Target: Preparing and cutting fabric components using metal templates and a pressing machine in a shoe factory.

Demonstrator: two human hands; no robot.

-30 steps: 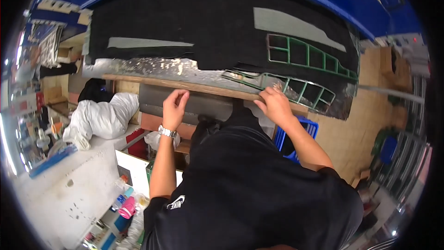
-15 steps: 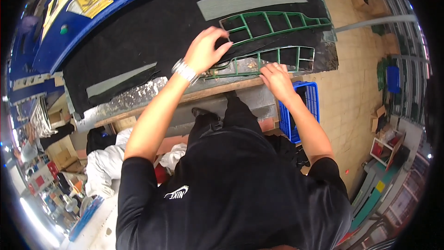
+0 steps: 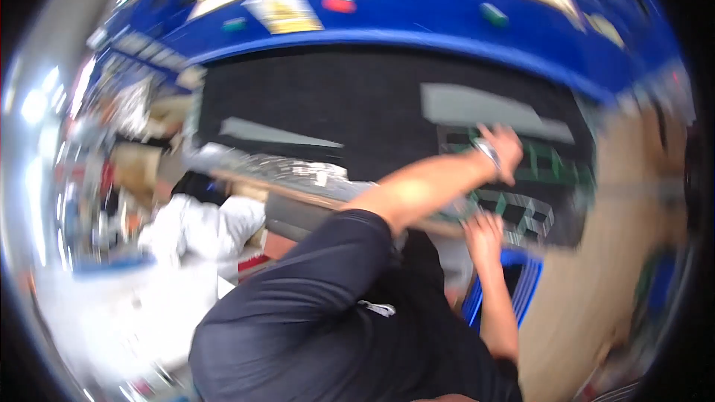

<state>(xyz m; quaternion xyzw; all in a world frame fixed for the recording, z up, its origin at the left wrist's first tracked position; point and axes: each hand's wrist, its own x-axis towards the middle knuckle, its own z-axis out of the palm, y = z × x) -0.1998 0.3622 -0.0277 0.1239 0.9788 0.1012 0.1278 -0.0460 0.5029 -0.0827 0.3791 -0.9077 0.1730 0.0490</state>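
My left hand [image 3: 503, 152], a metal-banded watch [image 3: 488, 155] on its wrist, reaches across to the far green cutting die [image 3: 547, 164], a ladder-like metal frame. Its fingers are spread over the die's left part; blur hides whether they touch it. Below it my right hand [image 3: 484, 229] lies with fingers apart at the front edge of the near green cutting die [image 3: 532, 216]. Both dies lie at the right end of a black sheet [image 3: 357, 104]. Behind the far die, a long grey cut-out shape [image 3: 484, 108] shows in the sheet.
A blue machine beam [image 3: 417, 11] spans the back. Another grey cut-out shape [image 3: 272, 134] is at the left. A blue crate [image 3: 525, 290] stands below the table's right front edge. White cloth [image 3: 216, 231] is heaped at lower left.
The view has swung left and is blurred. My left hand has moved rightward and away over the far die, its fingers opening out. My right hand stays by the near die.
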